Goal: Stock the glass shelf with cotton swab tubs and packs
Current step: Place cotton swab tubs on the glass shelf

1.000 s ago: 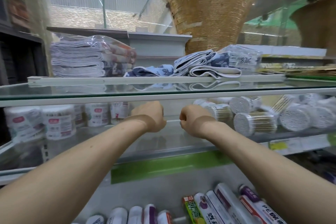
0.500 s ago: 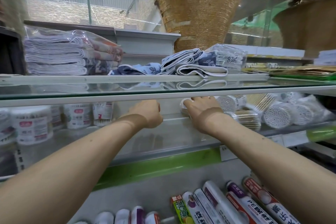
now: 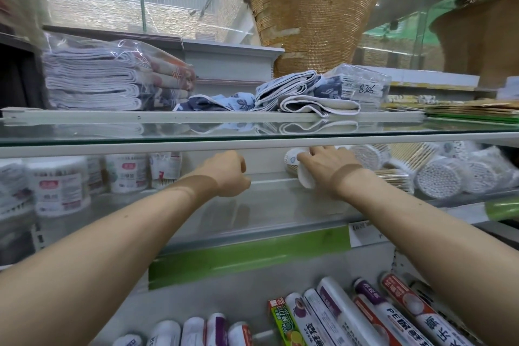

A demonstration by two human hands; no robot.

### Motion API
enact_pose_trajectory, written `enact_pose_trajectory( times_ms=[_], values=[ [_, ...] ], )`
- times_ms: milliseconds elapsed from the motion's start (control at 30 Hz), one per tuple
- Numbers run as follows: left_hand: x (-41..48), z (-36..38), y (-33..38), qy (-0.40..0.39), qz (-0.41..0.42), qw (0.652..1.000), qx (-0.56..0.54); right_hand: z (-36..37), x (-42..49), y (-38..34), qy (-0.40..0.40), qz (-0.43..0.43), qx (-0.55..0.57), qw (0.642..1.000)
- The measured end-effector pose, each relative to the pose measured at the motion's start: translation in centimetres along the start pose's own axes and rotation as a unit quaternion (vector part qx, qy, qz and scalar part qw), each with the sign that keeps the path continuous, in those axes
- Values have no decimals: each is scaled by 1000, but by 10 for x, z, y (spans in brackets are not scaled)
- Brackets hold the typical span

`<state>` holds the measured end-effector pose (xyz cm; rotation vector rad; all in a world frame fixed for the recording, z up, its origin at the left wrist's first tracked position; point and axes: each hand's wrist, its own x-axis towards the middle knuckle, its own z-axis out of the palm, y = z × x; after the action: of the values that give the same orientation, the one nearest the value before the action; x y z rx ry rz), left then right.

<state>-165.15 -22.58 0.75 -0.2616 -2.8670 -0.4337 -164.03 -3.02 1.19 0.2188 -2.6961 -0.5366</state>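
Both my arms reach into the middle glass shelf (image 3: pixel 280 213). My right hand (image 3: pixel 327 167) rests on a clear round cotton swab tub (image 3: pixel 302 174) that lies on its side at the shelf's back, fingers wrapped over it. My left hand (image 3: pixel 229 173) is a closed fist with nothing in it, over the bare centre of the shelf. Upright white-labelled swab tubs (image 3: pixel 60 185) stand at the left. More swab tubs and packs (image 3: pixel 436 177) lie piled on their sides at the right.
The glass shelf above (image 3: pixel 252 132) carries bagged folded towels (image 3: pixel 112 78) and loose cloths (image 3: pixel 295 95), and its front edge sits just over my hands. Below, a lower shelf holds several rolls of plastic wrap (image 3: pixel 351 314). A gold mesh column (image 3: pixel 314 8) rises behind.
My right hand has moved right and back from the shelf's centre and closed over the lying tub. My left fist has stayed nearly still. The view has shifted slightly.
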Motion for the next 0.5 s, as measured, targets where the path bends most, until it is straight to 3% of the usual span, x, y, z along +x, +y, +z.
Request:
enact_pose_trajectory(
  times_ms=[133,300,400,500],
  values=[
    [-7,-5,-8,5,-4,1000,-6,-12,-3,-4,7,18,114,993],
    [-17,-10,-16,6,-9,1000,-21,-29,-10,-13,-24,47,304,951],
    [-24,-13,-20,5,-15,999,-35,-31,-14,-18,-47,52,494,866],
    [-31,-16,-25,1,-13,997,-71,-28,-13,-23,-85,71,586,803]
  ],
)
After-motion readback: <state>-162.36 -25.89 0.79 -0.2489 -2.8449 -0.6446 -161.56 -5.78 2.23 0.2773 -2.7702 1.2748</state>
